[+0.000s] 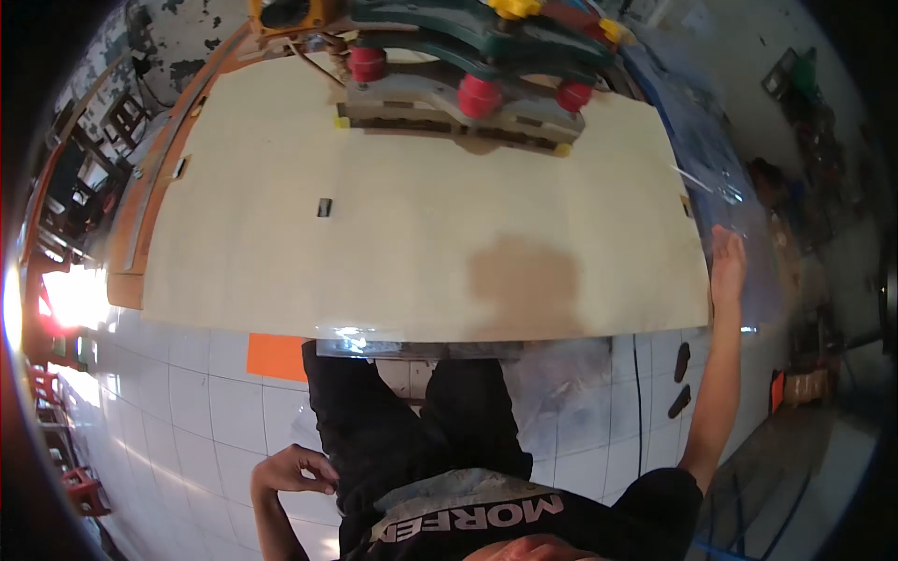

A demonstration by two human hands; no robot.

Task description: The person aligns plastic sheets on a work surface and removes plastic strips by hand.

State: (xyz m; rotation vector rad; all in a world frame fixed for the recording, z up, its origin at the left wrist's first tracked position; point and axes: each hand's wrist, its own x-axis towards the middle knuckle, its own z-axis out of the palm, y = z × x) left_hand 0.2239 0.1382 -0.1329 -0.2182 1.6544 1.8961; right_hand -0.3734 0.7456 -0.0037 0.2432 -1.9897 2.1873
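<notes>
My right hand [728, 266] lies with fingers stretched out over the clear plastic sheets [739, 220] at the right side of the table; whether it presses on them I cannot tell. Down by my left thigh hangs my left hand [295, 467], its fingers loosely bent, with nothing visible in them. Between me and the machine spreads a pale cream table board [234, 252]. Above its far part sits a machine head [468, 93] with green and grey metal arms, red knobs and a long bar below. A strip of clear plastic [346, 341] shows at the board's near edge.
A small dark piece [324, 208] lies on the board, left of the middle. An orange sheet [276, 357] shows below the near edge. Dark sandals [683, 363] and a black cable [637, 402] are on the tiled floor. Red stools [82, 491] stand at the far left.
</notes>
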